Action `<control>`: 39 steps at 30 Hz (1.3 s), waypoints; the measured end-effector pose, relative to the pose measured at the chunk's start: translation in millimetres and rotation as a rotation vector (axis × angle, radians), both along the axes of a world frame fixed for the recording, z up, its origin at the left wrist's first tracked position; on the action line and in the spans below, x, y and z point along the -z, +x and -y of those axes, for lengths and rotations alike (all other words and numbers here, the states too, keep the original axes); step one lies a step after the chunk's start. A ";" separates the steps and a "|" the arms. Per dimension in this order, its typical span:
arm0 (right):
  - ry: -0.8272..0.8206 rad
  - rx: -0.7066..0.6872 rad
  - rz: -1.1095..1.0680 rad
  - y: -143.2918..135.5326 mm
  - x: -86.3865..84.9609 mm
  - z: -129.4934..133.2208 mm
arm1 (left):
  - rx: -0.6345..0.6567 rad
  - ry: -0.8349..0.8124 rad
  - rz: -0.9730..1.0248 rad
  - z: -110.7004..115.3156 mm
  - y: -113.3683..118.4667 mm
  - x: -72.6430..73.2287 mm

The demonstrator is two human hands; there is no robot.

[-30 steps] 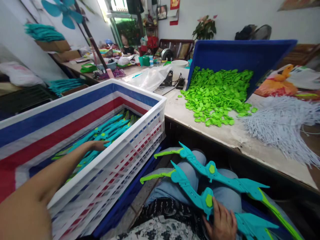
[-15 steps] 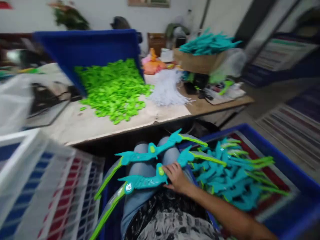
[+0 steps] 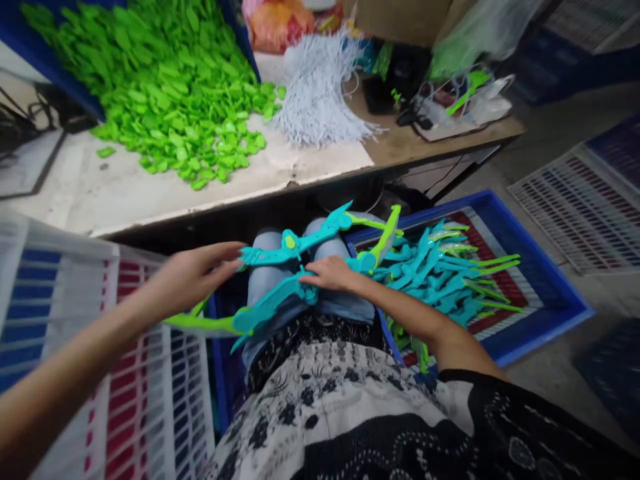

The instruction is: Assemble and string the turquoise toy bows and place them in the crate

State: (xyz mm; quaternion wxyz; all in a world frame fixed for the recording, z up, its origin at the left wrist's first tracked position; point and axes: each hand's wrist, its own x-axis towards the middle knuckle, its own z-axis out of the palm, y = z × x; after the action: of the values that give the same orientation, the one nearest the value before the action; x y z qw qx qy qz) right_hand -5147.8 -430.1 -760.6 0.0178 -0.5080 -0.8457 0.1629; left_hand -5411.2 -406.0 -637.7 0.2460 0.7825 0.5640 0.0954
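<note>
Two turquoise toy bows with lime-green and grey limbs lie across my lap. My right hand is closed round the middle grip of the nearer toy bow, whose plain turquoise side faces up and whose right limb points away from me. The farther toy bow rests over my knees, its oval green button facing up. At that bow's left end, my left hand pinches the turquoise part between thumb and fingers. Its left limb is partly hidden behind this hand.
A blue crate on my right holds a heap of similar bows. White plastic baskets stand at left. On the table ahead lie many lime-green pieces spilling from a blue bin and a bundle of white strings.
My left hand has come into view and taken the farther bow's left end. The nearer bow has been turned over in my right hand. The view has tilted downward.
</note>
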 end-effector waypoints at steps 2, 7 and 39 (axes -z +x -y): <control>-0.028 0.020 0.003 -0.1 6.8 -6.8 | 0.125 -0.149 0.040 3.5 22.3 36.3; -0.113 -0.030 -0.125 5.7 23.7 -16.8 | 0.142 -0.313 0.112 2.1 67.5 121.9; 0.412 0.241 -0.127 -123.4 -71.4 -279.8 | 0.234 -0.396 0.339 1.4 64.2 172.8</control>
State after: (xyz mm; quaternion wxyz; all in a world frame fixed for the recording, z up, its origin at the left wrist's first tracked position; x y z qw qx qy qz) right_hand -5271.3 -150.4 -689.2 0.1933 -0.5795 -0.7916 0.0155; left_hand -5347.1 -407.4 -810.5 0.4943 0.7518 0.4283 0.0840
